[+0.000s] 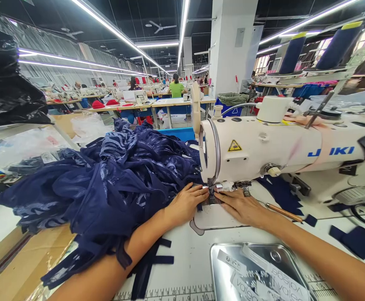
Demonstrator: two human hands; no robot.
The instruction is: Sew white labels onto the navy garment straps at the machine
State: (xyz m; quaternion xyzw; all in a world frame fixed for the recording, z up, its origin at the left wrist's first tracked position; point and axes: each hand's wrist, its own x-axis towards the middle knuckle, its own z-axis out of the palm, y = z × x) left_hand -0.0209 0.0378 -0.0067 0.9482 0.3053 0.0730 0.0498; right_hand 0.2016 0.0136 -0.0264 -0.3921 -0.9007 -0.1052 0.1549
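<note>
Both my hands lie flat, fingers together: left hand (185, 203) presses the navy fabric (107, 184), right hand (242, 205) rests beside the sewing machine (283, 146) needle, gripping nothing.

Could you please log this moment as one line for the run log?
left hand flat on navy fabric | right hand flat beside presser foot | sewing machine | metal tray in front

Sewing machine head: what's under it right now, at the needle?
Under the sewing machine, both hands, left hand and right hand, press a small navy piece flat. The needle itself is hidden.
</note>
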